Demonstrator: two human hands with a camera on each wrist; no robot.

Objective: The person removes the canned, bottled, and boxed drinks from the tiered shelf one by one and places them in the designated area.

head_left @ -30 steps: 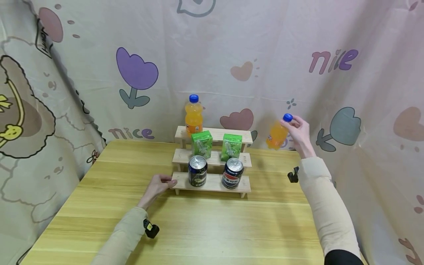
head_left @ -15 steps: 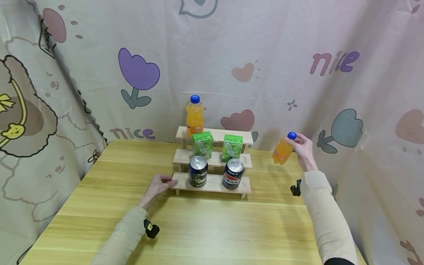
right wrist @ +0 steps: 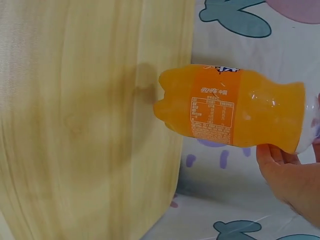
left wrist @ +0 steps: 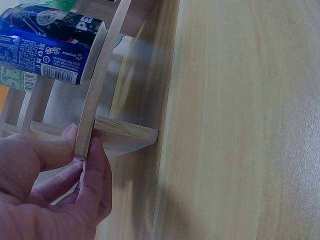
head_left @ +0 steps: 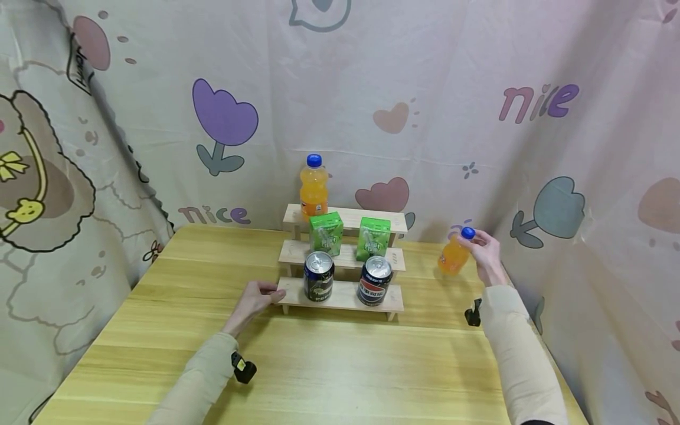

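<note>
My left hand [head_left: 256, 301] pinches the left end of the bottom step of a three-tier wooden rack [head_left: 342, 293]; in the left wrist view the thumb [left wrist: 62, 145] lies on top and the fingers beneath. To the rack's right, my right hand [head_left: 485, 254] holds an orange soda bottle [head_left: 453, 256] near its blue cap, slightly tilted. The right wrist view shows the bottle's base close over the tabletop, with a shadow beside it. Two dark cola cans [head_left: 319, 277] stand on the bottom step, two green drink cartons [head_left: 326, 234] on the middle one. Another orange soda bottle [head_left: 314, 190] stands at the top left.
The rack stands toward the back of a wooden table [head_left: 319, 366]. Behind and on both sides hangs a patterned curtain [head_left: 319, 88]. Near the right hand, the table's right and back edges meet close to the curtain.
My right hand has lowered the orange soda bottle toward the tabletop right of the rack, and the bottle is more upright. The left hand has stayed at the rack's end.
</note>
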